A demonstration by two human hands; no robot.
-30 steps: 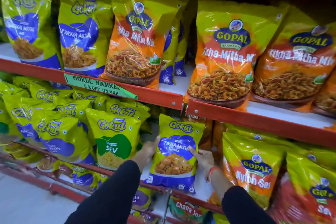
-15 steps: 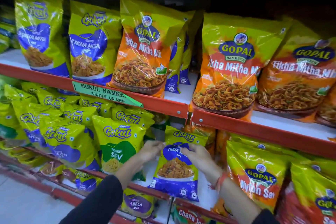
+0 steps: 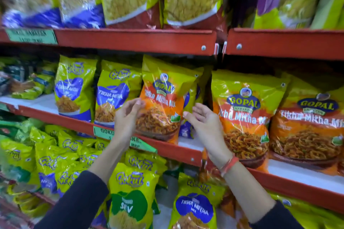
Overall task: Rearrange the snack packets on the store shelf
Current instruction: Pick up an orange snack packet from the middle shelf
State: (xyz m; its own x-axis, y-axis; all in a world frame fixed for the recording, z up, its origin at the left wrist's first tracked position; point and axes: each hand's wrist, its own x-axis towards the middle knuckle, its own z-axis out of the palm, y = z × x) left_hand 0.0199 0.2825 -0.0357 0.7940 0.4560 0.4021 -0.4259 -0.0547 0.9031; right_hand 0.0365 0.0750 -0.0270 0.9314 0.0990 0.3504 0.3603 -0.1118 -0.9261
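Left hand [image 3: 128, 115] and right hand [image 3: 202, 122] raised, fingers spread, flanking Gopal packet [image 3: 163, 98].

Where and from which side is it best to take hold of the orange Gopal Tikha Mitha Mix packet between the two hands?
Probably by its two side edges at mid-height, from the front. The Gopal Tikha Mitha Mix packet stands upright, leaning over the shelf lip; the open left hand and right hand flank it.
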